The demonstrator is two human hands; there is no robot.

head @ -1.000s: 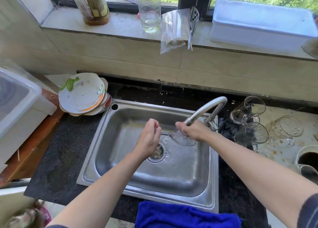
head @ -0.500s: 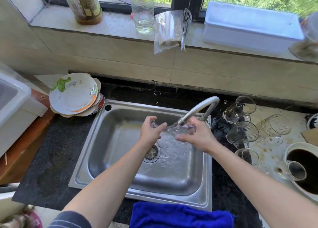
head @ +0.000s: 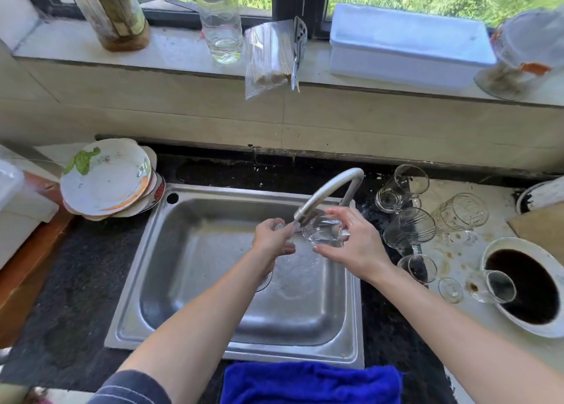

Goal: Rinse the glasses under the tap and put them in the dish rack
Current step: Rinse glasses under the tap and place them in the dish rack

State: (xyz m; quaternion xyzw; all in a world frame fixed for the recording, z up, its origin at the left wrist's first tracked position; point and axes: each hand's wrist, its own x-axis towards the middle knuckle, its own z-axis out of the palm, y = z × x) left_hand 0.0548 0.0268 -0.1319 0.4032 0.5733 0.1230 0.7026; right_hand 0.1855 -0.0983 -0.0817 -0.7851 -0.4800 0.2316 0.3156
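Note:
A clear stemmed glass (head: 322, 232) lies on its side under the spout of the curved metal tap (head: 328, 191), over the steel sink (head: 189, 269). My left hand (head: 271, 240) pinches its foot end. My right hand (head: 351, 242) cups the bowl of the glass, fingers curled round it. Water splashes onto the sink floor below. Several more glasses (head: 409, 226) lie and stand on the counter right of the tap. No dish rack shows in the head view.
A stack of dirty plates (head: 106, 179) sits left of the sink. A white bowl of dark liquid (head: 525, 284) with a glass leaning in it is at the right. A blue towel (head: 311, 382) hangs at the front edge. Bottles and a white box (head: 406, 43) line the sill.
Both hands have raised the glass closer under the spout. My right hand has shifted from beneath the glass to cupping its bowl. The camera has tilted slightly.

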